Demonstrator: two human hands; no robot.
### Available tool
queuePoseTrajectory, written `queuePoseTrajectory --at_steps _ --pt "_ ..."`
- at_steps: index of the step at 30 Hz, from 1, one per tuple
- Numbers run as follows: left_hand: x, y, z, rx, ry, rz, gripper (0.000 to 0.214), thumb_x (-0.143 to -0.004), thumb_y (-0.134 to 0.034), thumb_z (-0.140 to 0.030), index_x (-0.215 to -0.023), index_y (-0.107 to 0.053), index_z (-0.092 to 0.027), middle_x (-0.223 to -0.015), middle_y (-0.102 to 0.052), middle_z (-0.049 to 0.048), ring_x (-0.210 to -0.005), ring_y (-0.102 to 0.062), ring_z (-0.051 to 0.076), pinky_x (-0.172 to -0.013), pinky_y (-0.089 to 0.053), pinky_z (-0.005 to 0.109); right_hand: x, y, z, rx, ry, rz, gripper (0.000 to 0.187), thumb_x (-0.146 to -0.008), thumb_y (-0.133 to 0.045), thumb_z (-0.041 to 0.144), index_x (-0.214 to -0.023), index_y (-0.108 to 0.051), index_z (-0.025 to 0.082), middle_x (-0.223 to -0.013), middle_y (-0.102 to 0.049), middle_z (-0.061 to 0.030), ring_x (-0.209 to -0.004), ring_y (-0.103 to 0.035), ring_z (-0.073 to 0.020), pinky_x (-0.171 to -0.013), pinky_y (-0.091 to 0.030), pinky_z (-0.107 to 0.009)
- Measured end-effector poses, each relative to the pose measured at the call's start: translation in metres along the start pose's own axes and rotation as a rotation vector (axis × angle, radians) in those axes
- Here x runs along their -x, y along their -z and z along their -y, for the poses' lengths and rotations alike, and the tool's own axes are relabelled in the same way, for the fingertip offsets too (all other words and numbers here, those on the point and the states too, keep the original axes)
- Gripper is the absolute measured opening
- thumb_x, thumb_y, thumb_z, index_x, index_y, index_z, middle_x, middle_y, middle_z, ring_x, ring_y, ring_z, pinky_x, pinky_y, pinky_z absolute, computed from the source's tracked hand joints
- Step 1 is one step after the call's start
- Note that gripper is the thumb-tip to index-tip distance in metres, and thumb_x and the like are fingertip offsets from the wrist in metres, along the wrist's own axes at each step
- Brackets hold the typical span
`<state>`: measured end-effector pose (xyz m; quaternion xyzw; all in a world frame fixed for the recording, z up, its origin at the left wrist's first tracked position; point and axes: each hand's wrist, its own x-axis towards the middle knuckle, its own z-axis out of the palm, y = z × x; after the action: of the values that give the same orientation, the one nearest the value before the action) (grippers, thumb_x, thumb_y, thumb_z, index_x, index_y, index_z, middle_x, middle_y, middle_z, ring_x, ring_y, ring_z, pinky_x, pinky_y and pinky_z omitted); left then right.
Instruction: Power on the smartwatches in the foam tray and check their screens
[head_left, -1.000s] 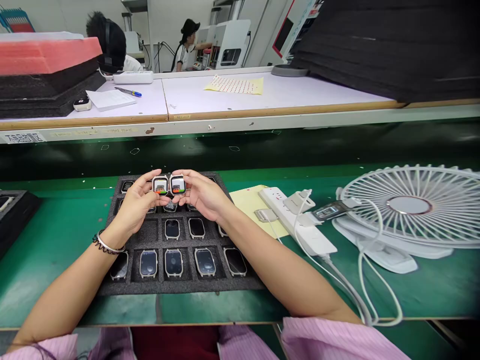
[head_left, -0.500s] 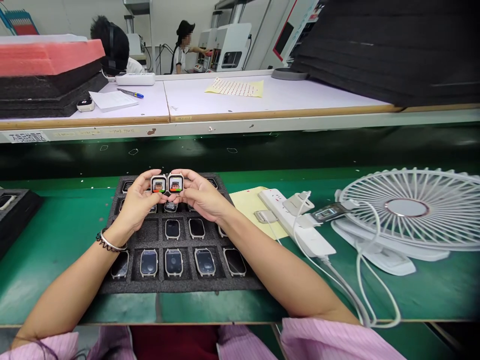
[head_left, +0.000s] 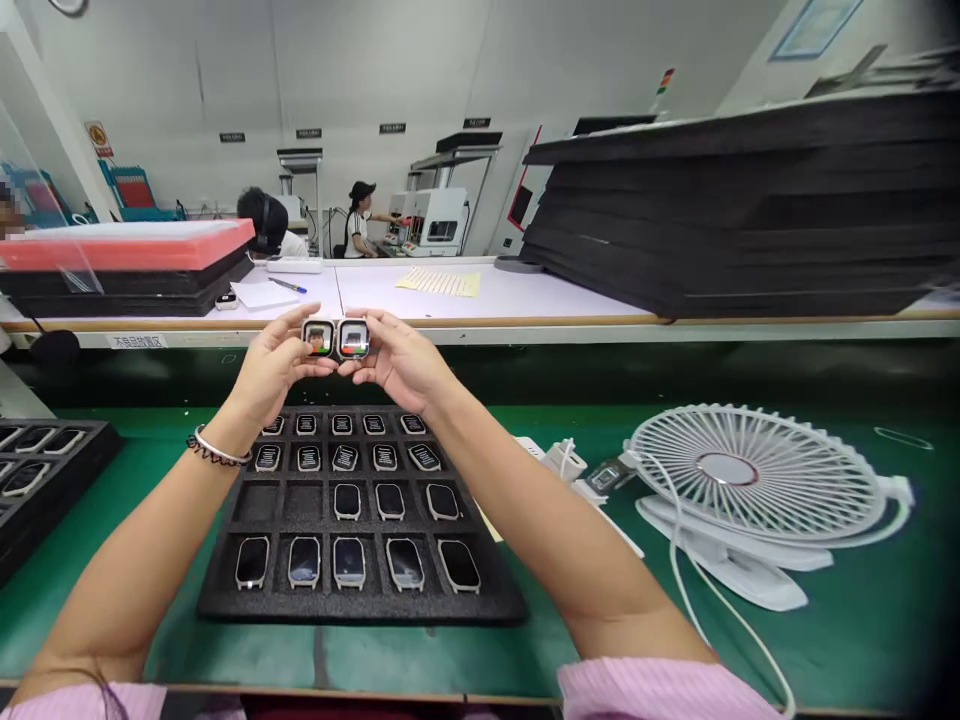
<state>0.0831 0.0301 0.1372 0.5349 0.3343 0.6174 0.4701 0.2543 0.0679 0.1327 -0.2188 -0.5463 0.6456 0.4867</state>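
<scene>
My left hand [head_left: 271, 372] pinches a small square smartwatch body [head_left: 318, 337] with its screen lit. My right hand [head_left: 401, 362] pinches a second lit watch body [head_left: 354, 339] right beside the first; the two touch edge to edge. Both are held up above the far end of a black foam tray [head_left: 367, 600] on the green bench. The tray's pockets hold several more watch bodies with dark screens; two pockets in the third row at the left are bare. A beaded bracelet sits on my left wrist.
A white desk fan [head_left: 754, 480] lies to the right with a white cable and power strip [head_left: 570, 462]. Another black tray [head_left: 45, 470] is at the left edge. Stacked black foam sheets [head_left: 750, 210] sit on the white shelf behind. Two people work in the background.
Both hands lifted the two lit watches higher, away from the tray. The camera tilted up, showing more of the room and the tray's far rows.
</scene>
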Motion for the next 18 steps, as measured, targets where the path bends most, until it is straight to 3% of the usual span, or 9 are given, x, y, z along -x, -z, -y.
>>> queuePoseTrajectory --at_steps 5,12,18 --pt "-0.009 -0.014 -0.043 -0.059 -0.201 0.031 0.059 -0.066 -0.060 -0.005 -0.122 -0.063 -0.021 -0.085 -0.068 -0.0014 -0.064 -0.069 0.013 -0.070 -0.061 0.028 -0.004 -0.018 0.042 0.072 0.205 0.039 0.012 -0.102 -0.045 0.028 -0.108 -0.054 0.023 -0.078 -0.063 0.0002 -0.054 -0.062 -0.0102 -0.046 -0.046 -0.020" --pt "-0.006 -0.026 -0.070 -0.083 -0.367 0.071 0.061 -0.065 -0.070 -0.003 -0.122 -0.064 -0.022 -0.093 -0.068 0.0014 -0.068 -0.069 0.013 -0.073 -0.061 0.028 0.005 -0.032 0.077 0.081 0.318 0.115 0.014 -0.096 -0.049 0.028 -0.108 -0.054 0.023 -0.082 -0.063 -0.0009 -0.060 -0.061 -0.0121 -0.055 -0.049 -0.026" --pt "0.000 -0.031 -0.078 -0.107 -0.419 0.058 0.063 -0.061 -0.076 -0.005 -0.119 -0.064 -0.023 -0.089 -0.066 -0.0006 -0.068 -0.066 0.012 -0.073 -0.060 0.028 0.016 -0.032 0.085 0.177 0.385 0.207 0.046 -0.071 -0.063 0.015 -0.115 -0.052 0.022 -0.086 -0.063 0.0014 -0.068 -0.062 -0.0125 -0.066 -0.053 -0.028"
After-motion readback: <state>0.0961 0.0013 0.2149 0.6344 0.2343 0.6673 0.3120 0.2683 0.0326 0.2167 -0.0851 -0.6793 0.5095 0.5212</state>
